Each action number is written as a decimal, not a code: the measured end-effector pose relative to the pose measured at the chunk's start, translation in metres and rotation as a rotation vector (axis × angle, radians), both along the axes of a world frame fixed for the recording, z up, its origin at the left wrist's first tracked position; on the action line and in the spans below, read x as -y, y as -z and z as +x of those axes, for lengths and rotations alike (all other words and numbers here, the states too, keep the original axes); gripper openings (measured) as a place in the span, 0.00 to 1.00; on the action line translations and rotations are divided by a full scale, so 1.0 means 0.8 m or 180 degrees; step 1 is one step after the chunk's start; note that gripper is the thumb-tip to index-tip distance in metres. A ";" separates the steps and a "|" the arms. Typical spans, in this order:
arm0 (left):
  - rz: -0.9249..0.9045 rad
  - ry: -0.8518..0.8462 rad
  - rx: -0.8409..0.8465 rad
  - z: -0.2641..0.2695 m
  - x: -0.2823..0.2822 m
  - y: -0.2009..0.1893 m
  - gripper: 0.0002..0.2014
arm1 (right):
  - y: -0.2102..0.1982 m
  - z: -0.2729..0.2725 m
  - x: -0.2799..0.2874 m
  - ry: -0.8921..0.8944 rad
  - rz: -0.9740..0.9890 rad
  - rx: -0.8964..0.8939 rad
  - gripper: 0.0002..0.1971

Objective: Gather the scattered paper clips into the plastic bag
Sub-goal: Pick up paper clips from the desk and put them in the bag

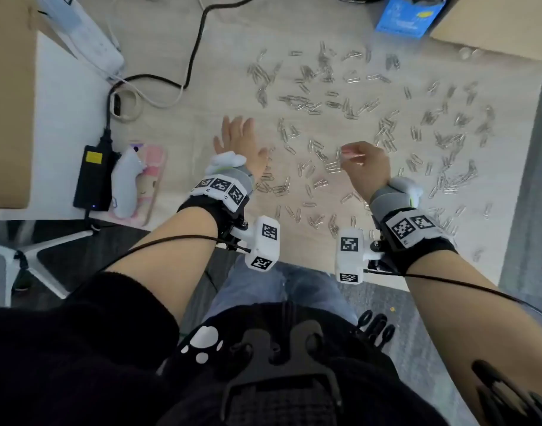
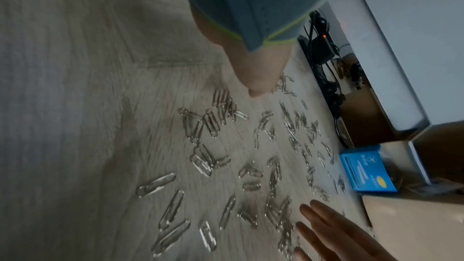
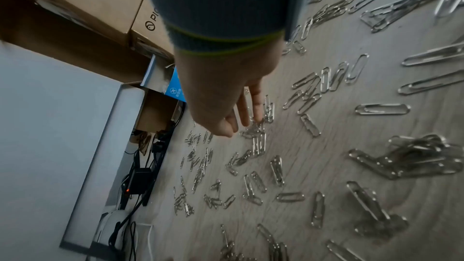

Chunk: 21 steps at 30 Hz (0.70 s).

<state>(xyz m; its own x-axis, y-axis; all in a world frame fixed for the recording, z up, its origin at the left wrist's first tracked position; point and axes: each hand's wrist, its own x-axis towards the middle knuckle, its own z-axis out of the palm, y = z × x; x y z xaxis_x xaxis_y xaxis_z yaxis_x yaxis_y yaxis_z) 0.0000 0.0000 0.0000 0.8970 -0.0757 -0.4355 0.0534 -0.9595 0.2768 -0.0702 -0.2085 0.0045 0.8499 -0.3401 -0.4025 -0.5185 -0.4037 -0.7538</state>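
Silver paper clips (image 1: 386, 139) lie flat and scattered over the pale wood-grain bench (image 1: 233, 72), spread from its near edge up toward a blue box (image 1: 405, 16) at the far side. Their long axes follow no common line: some point toward the person, some run across, many sit slantwise, and a good number are heaped in small crossed tangles. In the right wrist view one lone clip (image 3: 382, 109) lies apart from the rest, and several stand side by side in a parallel row (image 3: 334, 78).

The left hand (image 1: 242, 146) hovers palm down at the left edge of the scatter, its grip released and its fingers spread; in its own wrist view the thumb (image 2: 256, 84) points down just beside a cluster of clips (image 2: 223, 100).

The right hand (image 1: 368, 167) is over the middle of the scatter, grip released. Its fingers (image 3: 251, 106) are straight and close together, with the tips down at a small heap of clips (image 3: 253, 130); whether they touch it, I cannot tell.

A black power adapter (image 1: 93, 179) lies at the left.
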 end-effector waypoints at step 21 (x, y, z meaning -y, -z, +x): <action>-0.0086 0.0826 0.0291 0.048 -0.050 -0.023 0.09 | -0.026 0.075 -0.096 -0.0164 0.0851 -0.0051 0.08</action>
